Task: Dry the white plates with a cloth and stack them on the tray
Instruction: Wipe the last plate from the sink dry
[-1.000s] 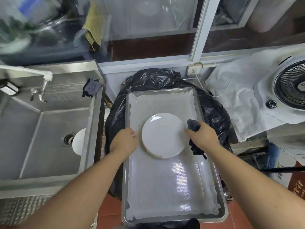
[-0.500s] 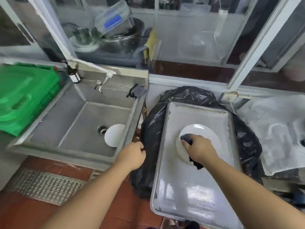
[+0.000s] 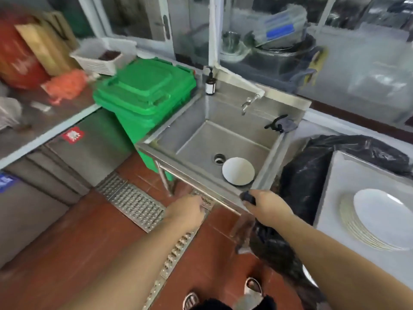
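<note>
Reaching forward over a red tiled floor, a person extends both arms toward a stainless steel sink (image 3: 225,139), where one white plate (image 3: 238,171) lies flat on the basin floor just beside the drain (image 3: 219,158). The right hand (image 3: 264,205) is closed around a dark cloth (image 3: 247,197), which shows at the fingers and hangs below the wrist, close to the sink's front rim. The left hand (image 3: 190,210) holds nothing, its fingers loosely curled downward above a metal floor grate (image 3: 134,202); the two hands are apart. To the right, a stack of white plates (image 3: 377,222) sits on a lined tray (image 3: 348,175) that rests over a black plastic bag (image 3: 312,166). A tap (image 3: 247,104) juts from the sink's back wall, with a dark pump bottle (image 3: 210,82) on the rim's corner and a grey rag (image 3: 282,124) draped over the right edge. Green plastic bins (image 3: 145,92) stand to the sink's left
</note>
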{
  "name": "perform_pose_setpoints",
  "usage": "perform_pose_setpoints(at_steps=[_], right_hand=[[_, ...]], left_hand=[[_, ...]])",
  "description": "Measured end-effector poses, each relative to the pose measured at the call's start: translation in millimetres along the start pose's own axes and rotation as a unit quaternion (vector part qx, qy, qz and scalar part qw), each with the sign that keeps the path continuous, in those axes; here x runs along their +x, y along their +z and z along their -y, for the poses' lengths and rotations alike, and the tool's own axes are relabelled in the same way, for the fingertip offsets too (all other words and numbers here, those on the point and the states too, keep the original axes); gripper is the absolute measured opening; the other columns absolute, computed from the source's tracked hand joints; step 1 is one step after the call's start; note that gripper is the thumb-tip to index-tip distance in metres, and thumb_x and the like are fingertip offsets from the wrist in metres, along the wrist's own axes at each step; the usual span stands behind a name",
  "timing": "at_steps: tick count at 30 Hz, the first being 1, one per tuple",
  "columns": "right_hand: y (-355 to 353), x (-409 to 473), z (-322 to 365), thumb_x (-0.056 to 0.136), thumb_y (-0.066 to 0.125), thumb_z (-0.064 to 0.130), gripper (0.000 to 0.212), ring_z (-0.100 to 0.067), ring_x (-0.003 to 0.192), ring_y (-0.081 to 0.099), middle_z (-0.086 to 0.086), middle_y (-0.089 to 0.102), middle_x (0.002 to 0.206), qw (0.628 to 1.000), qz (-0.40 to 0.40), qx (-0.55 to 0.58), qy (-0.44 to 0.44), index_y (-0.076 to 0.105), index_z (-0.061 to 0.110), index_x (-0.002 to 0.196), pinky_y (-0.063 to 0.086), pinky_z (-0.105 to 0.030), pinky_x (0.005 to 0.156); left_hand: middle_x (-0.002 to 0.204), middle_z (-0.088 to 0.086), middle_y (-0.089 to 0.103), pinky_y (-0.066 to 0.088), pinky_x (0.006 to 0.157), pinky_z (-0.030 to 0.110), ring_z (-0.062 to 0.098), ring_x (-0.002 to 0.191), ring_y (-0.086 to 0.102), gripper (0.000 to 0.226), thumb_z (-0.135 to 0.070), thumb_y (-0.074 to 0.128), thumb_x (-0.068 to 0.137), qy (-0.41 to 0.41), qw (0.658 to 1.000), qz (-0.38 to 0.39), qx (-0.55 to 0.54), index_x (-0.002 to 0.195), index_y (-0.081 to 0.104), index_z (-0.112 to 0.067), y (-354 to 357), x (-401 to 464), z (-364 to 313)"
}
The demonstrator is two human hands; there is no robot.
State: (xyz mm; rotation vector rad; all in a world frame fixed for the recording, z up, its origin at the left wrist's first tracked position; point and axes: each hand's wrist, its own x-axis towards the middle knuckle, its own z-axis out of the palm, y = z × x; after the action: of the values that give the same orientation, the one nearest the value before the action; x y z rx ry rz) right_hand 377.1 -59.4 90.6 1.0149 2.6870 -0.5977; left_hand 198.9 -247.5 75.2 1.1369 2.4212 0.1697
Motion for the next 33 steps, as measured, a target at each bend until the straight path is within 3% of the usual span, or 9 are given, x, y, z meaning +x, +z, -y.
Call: perform_pose_setpoints(at_steps=[5, 7, 9, 13, 20, 22, 28, 33], right_hand=[[4, 34, 79, 0.104, 0.052, 0.049, 0.032, -0.033, 0.097, 0.066, -0.011, 0.067, 0.114, 0.997, 0.017, -0.047, -0.062, 0.064, 0.025, 0.122, 0.051, -0.038, 0.075], [4, 49, 100, 0.105, 0.050, 0.049, 0.027, -0.030, 0.091, 0.060, -0.009, 0.066, 0.113, 0.994, 0.027, -0.069, -0.084, 0.059, 0.024, 0.111, 0.048, -0.036, 0.071], [4, 64, 117, 0.106, 0.047, 0.049, 0.025, -0.032, 0.095, 0.059, -0.008, 0.066, 0.112, 0.990, 0.040, -0.092, -0.099, 0.053, 0.025, 0.107, 0.053, -0.039, 0.075], [3, 97, 140, 0.104, 0.048, 0.054, 0.038, -0.037, 0.108, 0.064, -0.009, 0.067, 0.120, 0.986, 0.049, -0.120, -0.108, 0.060, 0.023, 0.124, 0.057, -0.043, 0.087], [-10, 186, 151, 0.103, 0.045, 0.051, 0.038, -0.034, 0.105, 0.067, -0.007, 0.067, 0.122, 0.984, 0.081, -0.115, -0.109, 0.061, 0.026, 0.127, 0.056, -0.039, 0.081], [-19, 213, 150, 0.103, 0.045, 0.051, 0.038, -0.033, 0.098, 0.069, -0.008, 0.069, 0.116, 0.984, 0.090, -0.110, -0.104, 0.062, 0.026, 0.127, 0.058, -0.037, 0.078], [-45, 288, 144, 0.105, 0.043, 0.050, 0.042, -0.031, 0.095, 0.071, -0.010, 0.067, 0.111, 0.985, 0.096, -0.101, -0.100, 0.061, 0.025, 0.133, 0.061, -0.040, 0.083], [-55, 327, 135, 0.105, 0.044, 0.045, 0.037, -0.028, 0.089, 0.073, -0.007, 0.070, 0.110, 0.990, 0.100, -0.070, -0.077, 0.064, 0.024, 0.128, 0.063, -0.040, 0.080]], left_hand=[[0.117, 0.003, 0.070, 0.062, 0.082, 0.038, 0.020, 0.091, 0.069, 0.025, -0.036, 0.052, 0.101, -0.039, 0.998, -0.044, 0.016, 0.118, 0.066, -0.024, -27, -17, 70], [0.120, 0.001, 0.068, 0.057, 0.076, 0.033, 0.017, 0.088, 0.063, 0.029, -0.037, 0.051, 0.101, -0.050, 0.997, -0.055, 0.026, 0.124, 0.065, -0.027, -37, -17, 87], [0.121, -0.001, 0.066, 0.053, 0.070, 0.031, 0.016, 0.086, 0.059, 0.030, -0.037, 0.051, 0.101, -0.055, 0.996, -0.054, 0.034, 0.126, 0.063, -0.028, -44, -14, 98], [0.118, 0.000, 0.065, 0.047, 0.065, 0.030, 0.016, 0.085, 0.056, 0.027, -0.034, 0.050, 0.102, -0.073, 0.995, -0.040, 0.047, 0.124, 0.063, -0.025, -60, 5, 114], [0.112, 0.000, 0.064, 0.060, 0.080, 0.040, 0.024, 0.100, 0.066, 0.030, -0.036, 0.047, 0.103, -0.102, 0.994, -0.008, 0.050, 0.125, 0.064, -0.025, -98, 82, 120], [0.116, -0.004, 0.065, 0.061, 0.081, 0.038, 0.021, 0.103, 0.066, 0.031, -0.043, 0.048, 0.103, -0.100, 0.994, 0.003, 0.039, 0.123, 0.065, -0.027, -112, 106, 111], [0.112, 0.004, 0.069, 0.063, 0.087, 0.042, 0.024, 0.099, 0.071, 0.025, -0.034, 0.052, 0.107, -0.132, 0.991, 0.024, 0.021, 0.126, 0.061, -0.019, -146, 186, 94], [0.114, 0.008, 0.070, 0.060, 0.091, 0.048, 0.030, 0.104, 0.069, 0.023, -0.033, 0.047, 0.106, -0.099, 0.994, 0.044, 0.034, 0.120, 0.059, -0.019, -165, 239, 90]])
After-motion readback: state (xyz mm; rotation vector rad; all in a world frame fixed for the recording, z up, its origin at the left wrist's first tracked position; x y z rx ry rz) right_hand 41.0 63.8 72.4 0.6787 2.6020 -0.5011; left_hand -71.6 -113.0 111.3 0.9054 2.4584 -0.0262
